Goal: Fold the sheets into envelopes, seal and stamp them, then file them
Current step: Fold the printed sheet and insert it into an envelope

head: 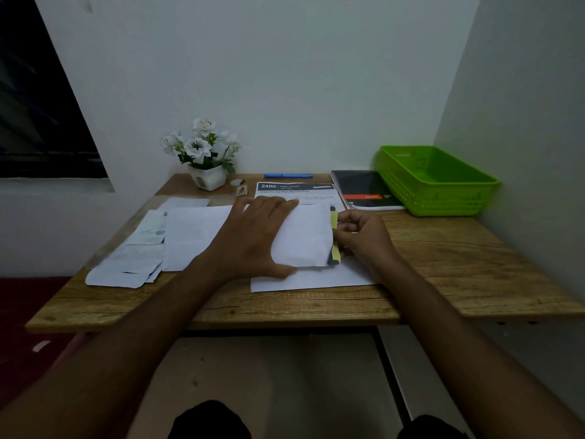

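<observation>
I see one folded white sheet (304, 236) at the desk's (443, 264) middle, lying on one flat sheet (316, 280). My left hand (253, 239) lies on it, fingers straight and spread, pressing it down. The right hand (364, 239), fingers curled, pinches a yellow strip (334, 220) at the fold's right edge. To the left is a loose paper pile (193, 236) I cannot count. Behind are one printed page (294, 188) headed "2400" and one green basket (437, 182).
</observation>
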A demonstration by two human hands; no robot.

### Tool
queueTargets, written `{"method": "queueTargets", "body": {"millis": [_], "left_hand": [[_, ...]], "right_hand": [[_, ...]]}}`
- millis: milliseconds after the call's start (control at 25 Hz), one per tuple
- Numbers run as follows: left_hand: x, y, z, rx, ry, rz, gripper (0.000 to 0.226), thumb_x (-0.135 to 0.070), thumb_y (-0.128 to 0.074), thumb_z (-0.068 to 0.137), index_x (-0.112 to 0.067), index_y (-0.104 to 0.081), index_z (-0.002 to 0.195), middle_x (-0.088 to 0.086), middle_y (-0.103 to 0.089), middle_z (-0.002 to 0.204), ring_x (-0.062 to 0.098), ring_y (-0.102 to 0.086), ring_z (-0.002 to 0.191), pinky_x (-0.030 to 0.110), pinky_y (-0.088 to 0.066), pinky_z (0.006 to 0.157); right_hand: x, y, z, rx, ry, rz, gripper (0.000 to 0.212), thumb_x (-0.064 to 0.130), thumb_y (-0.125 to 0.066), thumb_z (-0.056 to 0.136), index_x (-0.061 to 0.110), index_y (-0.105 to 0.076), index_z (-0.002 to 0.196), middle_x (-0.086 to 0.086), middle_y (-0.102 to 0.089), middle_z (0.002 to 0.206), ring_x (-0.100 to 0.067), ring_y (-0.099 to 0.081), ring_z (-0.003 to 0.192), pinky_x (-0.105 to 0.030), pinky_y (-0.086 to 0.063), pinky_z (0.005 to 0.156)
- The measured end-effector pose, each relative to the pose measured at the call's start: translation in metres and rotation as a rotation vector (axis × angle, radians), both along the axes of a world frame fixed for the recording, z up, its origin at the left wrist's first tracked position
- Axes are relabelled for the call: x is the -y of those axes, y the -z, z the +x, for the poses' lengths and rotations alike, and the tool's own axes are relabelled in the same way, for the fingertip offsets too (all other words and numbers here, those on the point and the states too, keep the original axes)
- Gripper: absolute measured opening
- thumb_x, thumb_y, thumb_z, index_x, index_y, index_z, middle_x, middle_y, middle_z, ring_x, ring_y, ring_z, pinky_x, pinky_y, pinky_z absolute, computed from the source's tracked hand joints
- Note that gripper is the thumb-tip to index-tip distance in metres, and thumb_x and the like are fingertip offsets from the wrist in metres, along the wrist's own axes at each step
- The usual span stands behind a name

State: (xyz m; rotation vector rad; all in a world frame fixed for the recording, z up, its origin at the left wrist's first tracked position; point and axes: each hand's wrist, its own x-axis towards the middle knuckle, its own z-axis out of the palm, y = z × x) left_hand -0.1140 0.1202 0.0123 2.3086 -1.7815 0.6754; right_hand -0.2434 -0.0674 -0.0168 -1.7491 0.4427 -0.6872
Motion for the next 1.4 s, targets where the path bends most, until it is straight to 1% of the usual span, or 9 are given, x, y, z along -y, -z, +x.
{"method": "queueTargets", "body": {"millis": [320,400,480,560,680,920,1080,1240,1400], "left_hand": [[-0.004,-0.009,-0.006,0.045,0.009,0.019,0.102,-0.074,-0.06,0.063,-0.016,-0.033,0.143,0.005,-0.047,0.137,0.022,-0.042,0.122,0.043,-0.031,0.099],[-0.003,-0.012,-0.008,0.065,0.001,0.029,0.101,-0.073,-0.059,0.064,-0.016,-0.033,0.143,0.005,-0.047,0.136,0.023,-0.042,0.123,0.044,-0.031,0.099],[-0.001,-0.015,-0.009,0.083,0.014,0.016,0.097,-0.071,-0.059,0.065,-0.016,-0.036,0.141,0.006,-0.049,0.135,0.024,-0.044,0.121,0.045,-0.033,0.099],[-0.001,-0.018,-0.011,0.117,0.034,0.015,0.093,-0.07,-0.058,0.066,-0.016,-0.039,0.14,0.006,-0.05,0.133,0.025,-0.045,0.119,0.045,-0.034,0.098],[-0.004,-0.02,-0.011,0.149,0.054,0.003,0.094,-0.071,-0.056,0.066,-0.015,-0.04,0.139,0.006,-0.052,0.131,0.025,-0.047,0.117,0.043,-0.034,0.097],[-0.015,-0.02,-0.007,0.16,0.044,0.005,0.097,-0.072,-0.056,0.065,-0.012,-0.039,0.139,0.006,-0.054,0.125,0.024,-0.048,0.109,0.038,-0.036,0.088],[-0.024,-0.021,0.006,0.174,0.03,-0.01,0.096,-0.07,-0.059,0.063,-0.011,-0.042,0.138,0.008,-0.055,0.125,0.027,-0.051,0.109,0.038,-0.037,0.084],[-0.039,-0.019,0.025,0.149,-0.013,0.013,0.097,-0.072,-0.058,0.064,-0.012,-0.042,0.138,0.01,-0.053,0.129,0.029,-0.05,0.114,0.042,-0.04,0.088],[-0.05,-0.017,0.041,0.119,-0.049,0.044,0.1,-0.072,-0.058,0.062,-0.014,-0.037,0.141,0.009,-0.05,0.135,0.026,-0.047,0.118,0.045,-0.038,0.095]], "right_hand": [[-0.004,0.003,-0.001,0.013,0.016,-0.044,0.02,-0.004,-0.072,0.08,0.016,-0.067,0.079,0.009,-0.069,0.059,-0.002,-0.063,0.05,-0.018,-0.047,0.045],[-0.004,0.002,-0.001,0.017,-0.007,0.0,0.022,-0.001,-0.073,0.08,0.02,-0.067,0.082,0.007,-0.073,0.069,-0.005,-0.069,0.061,-0.022,-0.053,0.05],[-0.006,0.0,0.002,-0.028,-0.067,0.123,0.021,0.005,-0.074,0.081,0.023,-0.068,0.09,0.0,-0.077,0.089,-0.014,-0.073,0.081,-0.033,-0.06,0.067],[-0.009,0.0,0.007,-0.065,-0.109,0.2,0.022,0.004,-0.071,0.083,0.012,-0.07,0.104,-0.008,-0.075,0.1,-0.022,-0.072,0.09,-0.037,-0.059,0.075],[-0.012,-0.005,0.011,-0.113,-0.082,0.111,0.026,0.003,-0.069,0.085,0.004,-0.069,0.111,-0.005,-0.074,0.092,-0.024,-0.07,0.086,-0.028,-0.054,0.06],[-0.021,-0.014,0.016,-0.116,-0.017,-0.047,0.02,0.005,-0.068,0.087,0.006,-0.069,0.107,-0.01,-0.073,0.094,-0.02,-0.07,0.074,-0.025,-0.053,0.048],[-0.01,-0.022,-0.001,-0.14,-0.023,-0.088,0.014,0.019,-0.076,0.081,0.017,-0.07,0.093,-0.001,-0.074,0.084,-0.012,-0.069,0.074,-0.024,-0.05,0.057],[0.021,-0.025,-0.036,-0.734,-0.093,-0.581,0.074,0.051,-0.086,0.059,0.025,-0.059,0.123,0.006,-0.057,0.117,-0.016,-0.055,0.106,-0.037,-0.05,0.09],[0.028,-0.028,-0.045,-0.844,-0.18,-0.575,0.091,0.048,-0.089,0.056,0.028,-0.048,0.135,0.003,-0.05,0.132,-0.013,-0.046,0.106,-0.031,-0.043,0.083]]}}
